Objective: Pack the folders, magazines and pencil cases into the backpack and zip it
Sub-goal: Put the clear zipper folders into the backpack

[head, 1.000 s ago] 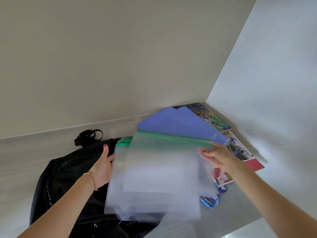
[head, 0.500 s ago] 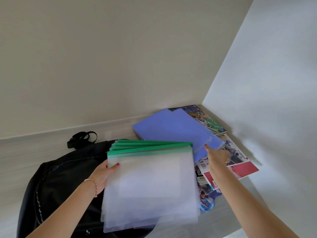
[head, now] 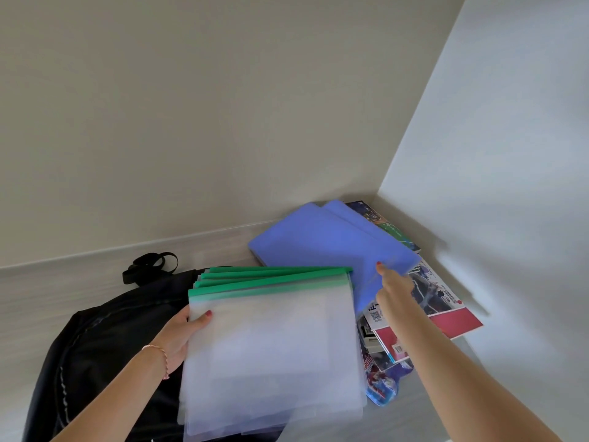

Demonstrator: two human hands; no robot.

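Head cam, single view. L hand (head: 177, 338) grips left edge of a stack of translucent zip folders (head: 274, 349) w/ green zipper strips; thumb w/ red nail lies on top sheet, other fingers hidden beneath. Approx 4 green strips fanned at the far edge. Stack is held flat-ish, over the right part of the black backpack (head: 105, 339), covering it there. Backpack lies on pale wood-grain tabletop (head: 47, 291), strap loop (head: 149, 266) at its far end near the wall. Can't tell if the bag's zip is open; folders hide that area.

R hand (head: 393, 287) reaches fwd to the blue folders (head: 322, 247), fingertip w/ red nail touching the near-right corner of the top blue one. Fingers seen from behind; whether they pinch the edge or only touch it, can't tell. Blue folders (2 visible, offset) lie flat at the far right corner of the table, overlapping magazines (head: 446, 301) that stick out beyond and to the right: one dark/green cover by the wall corner, one w/ red block nearer. More printed covers poke out below the R forearm.

Blue patterned pencil case (head: 382, 389) lies on the table just beside the near-right corner of the zip folder stack, partly under it.

Thin bracelet (head: 159, 355) on L wrist.
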